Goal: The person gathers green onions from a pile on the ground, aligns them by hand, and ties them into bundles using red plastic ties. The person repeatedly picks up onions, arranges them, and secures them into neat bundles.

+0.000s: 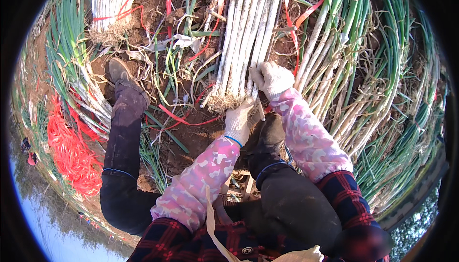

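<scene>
A row of trimmed white scallion stalks (244, 32) lies lengthwise before me, its fibrous roots (224, 101) towards me. My right hand (272, 79), in a knitted white glove, is at the row's right side near the roots, finger and thumb closed on a stalk (255, 57). My left hand (238, 120), gloved the same way, touches the root ends from below. Its fingertips are partly hidden, so its grip is unclear. Short pegs (261, 110) stick out around the row. Red plastic ribbon (292, 28) runs along both sides of the stalks.
Untrimmed green scallions (333, 46) lie heaped at right, with more (68, 46) at left. A bundle tied with red ribbon (114, 0) is at upper left. Loose red ribbon (71, 150) is piled beyond my left leg (122, 132). A wooden stool (245, 188) shows beneath me.
</scene>
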Motion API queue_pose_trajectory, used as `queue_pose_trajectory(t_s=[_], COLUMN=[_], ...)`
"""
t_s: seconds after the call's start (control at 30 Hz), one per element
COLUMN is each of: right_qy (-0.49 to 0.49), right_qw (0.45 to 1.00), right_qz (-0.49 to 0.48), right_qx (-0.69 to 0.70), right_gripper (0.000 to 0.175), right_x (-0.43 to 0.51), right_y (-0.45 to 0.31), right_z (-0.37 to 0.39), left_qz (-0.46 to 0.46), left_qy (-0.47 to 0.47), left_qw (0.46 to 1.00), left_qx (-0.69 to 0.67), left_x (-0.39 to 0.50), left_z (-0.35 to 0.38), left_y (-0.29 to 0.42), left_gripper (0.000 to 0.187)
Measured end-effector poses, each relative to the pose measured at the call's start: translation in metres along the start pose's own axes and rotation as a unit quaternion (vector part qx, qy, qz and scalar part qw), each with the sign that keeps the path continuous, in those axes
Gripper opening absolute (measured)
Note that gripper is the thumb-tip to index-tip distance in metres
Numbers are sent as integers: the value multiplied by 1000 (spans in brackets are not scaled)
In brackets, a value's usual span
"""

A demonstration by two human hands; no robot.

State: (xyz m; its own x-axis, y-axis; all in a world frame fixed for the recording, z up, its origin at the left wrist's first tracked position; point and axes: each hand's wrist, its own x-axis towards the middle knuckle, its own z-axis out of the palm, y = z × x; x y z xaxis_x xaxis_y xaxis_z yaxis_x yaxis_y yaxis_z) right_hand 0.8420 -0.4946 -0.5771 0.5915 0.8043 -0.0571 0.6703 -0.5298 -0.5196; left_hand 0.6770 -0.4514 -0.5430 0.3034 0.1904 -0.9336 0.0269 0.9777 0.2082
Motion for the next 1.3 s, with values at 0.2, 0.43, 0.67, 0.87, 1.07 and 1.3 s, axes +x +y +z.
queue_pose_trajectory(t_s=[0.2,0.43,0.67,0.87,1.07,1.3], right_qy=[124,-172,-104,-83,-77,-58], right_qw=[985,955,960,963,970,971], right_qz=[-108,-228,-254,-245,-220,-222], right_qx=[56,-82,-61,-78,-67,-67], right_gripper=[25,70,70,69,66,65], right_x=[32,69,57,54,53,55], right_y=[-18,-36,-27,-31,-34,-31], right_z=[-25,10,20,23,21,21], left_qz=[-28,53,60,1,-53,-39], left_qy=[33,-124,29,11,-31,33], left_qw=[999,979,996,1000,970,934], left_qx=[24,150,-52,11,-236,-355], left_x=[3,-6,-17,-8,-16,29], left_z=[3,-12,-20,-16,4,42], left_y=[3,11,32,54,46,66], left_gripper=[24,32,51,39,51,39])
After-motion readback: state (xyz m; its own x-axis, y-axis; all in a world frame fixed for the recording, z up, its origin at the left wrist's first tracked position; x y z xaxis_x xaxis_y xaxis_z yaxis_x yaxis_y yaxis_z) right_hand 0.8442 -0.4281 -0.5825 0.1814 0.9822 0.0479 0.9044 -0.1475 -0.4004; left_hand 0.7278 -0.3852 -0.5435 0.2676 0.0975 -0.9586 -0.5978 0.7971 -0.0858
